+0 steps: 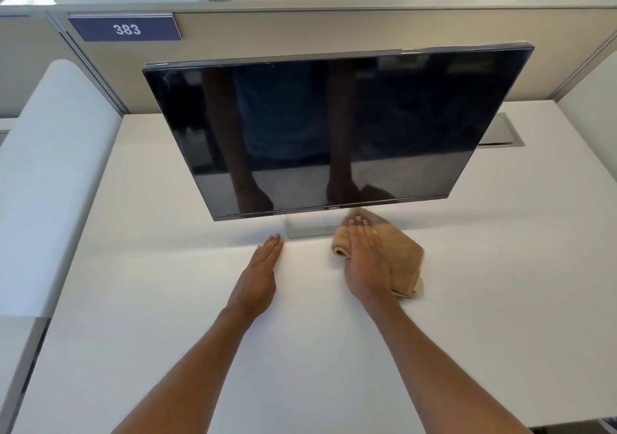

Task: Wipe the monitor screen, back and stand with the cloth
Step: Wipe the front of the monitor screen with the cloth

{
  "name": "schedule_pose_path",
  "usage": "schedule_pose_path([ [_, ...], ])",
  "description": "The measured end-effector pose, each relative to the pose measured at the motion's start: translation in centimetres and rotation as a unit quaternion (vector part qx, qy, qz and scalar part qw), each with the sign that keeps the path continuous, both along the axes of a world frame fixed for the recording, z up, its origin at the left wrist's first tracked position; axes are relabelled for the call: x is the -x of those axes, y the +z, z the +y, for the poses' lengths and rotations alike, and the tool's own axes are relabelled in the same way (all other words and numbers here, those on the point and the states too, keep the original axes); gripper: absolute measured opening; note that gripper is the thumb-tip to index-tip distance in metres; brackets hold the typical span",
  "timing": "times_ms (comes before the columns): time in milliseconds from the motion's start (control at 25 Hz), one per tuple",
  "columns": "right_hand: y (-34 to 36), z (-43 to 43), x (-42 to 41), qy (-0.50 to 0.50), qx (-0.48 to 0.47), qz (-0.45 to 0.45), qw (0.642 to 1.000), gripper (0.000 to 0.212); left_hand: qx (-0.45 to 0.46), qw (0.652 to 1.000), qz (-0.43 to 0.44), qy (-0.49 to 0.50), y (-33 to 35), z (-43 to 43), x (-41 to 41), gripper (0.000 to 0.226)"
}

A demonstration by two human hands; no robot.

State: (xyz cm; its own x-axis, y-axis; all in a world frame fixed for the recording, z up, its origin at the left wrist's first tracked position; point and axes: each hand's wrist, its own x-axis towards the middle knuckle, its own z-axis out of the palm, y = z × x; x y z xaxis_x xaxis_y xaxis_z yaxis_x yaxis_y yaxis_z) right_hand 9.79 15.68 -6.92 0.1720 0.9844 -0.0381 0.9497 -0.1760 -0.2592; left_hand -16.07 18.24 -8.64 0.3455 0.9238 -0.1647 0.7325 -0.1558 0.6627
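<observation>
Head view is showing one monitor (334,130), one cloth (399,253), one desk (133,300), one numbered plate (125,28) and two bare hands.

Monitor: one, flat and rectangular, standing on the white desk with its glossy black screen (384,116) dark and reflecting two forearms. A thin grey bezel is running along its lower edge.

Stand (309,225): one pale base, showing just below the monitor's lower edge; most of it is hidden.

Cloth: one, tan, soft and napped, folded into a rough bundle, lying on the desk just in front of the monitor and right of the stand base.

Right hand (365,260): lying flat, palm down, fingers straight and together, pressing on the cloth without gripping it.

Left hand (258,276): lying flat and spread open on the bare desk in front of the monitor, left of the stand, holding nothing.

Plate: one, dark blue, reading 383, fixed to the beige partition (334,29) behind the monitor.

Cable hatch (500,131): one grey metal tray, recessed in the desk behind the monitor's right side; contents cannot be seen.
</observation>
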Motion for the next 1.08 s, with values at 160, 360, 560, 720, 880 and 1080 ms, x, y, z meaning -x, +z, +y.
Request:
schedule_pose_path([
  [160, -0.7, 0.3, 1.3, -0.045, 0.012, -0.032, 0.998, 0.082, -0.003, 1.000, -0.004, 0.016, 0.3, -0.4, -0.8, 0.069],
  [360, -0.2, 0.1, 8.0, 0.064, 0.011, -0.016, 0.998, 0.083, 0.054, 0.998, -0.020, 0.035, 0.1, -0.1, -0.8, 0.052],
  [560, 0.0, -0.3, 9.2, 0.085, 0.013, 0.041, 0.995, 0.083, 0.074, 0.997, -0.020, 0.031, 0.0, 0.2, -0.8, 0.052],
  [720, 2.1, -1.2, 8.1, 0.119, 0.049, 0.157, 0.979, 0.072, 0.039, 0.999, -0.004, 0.010, -0.2, 0.4, -1.1, 0.050],
  [880, 7.4, -1.1, 6.3, 0.022, 0.097, 0.329, 0.939, 0.046, 0.037, 0.995, -0.080, 0.047, 0.8, 0.3, -1.8, 0.045],
  [1080, 11.7, -1.7, 3.5, -0.127, 0.130, 0.631, 0.754, 0.027, 0.116, 0.952, -0.247, 0.139, 4.7, -2.0, -2.6, 0.057],
])
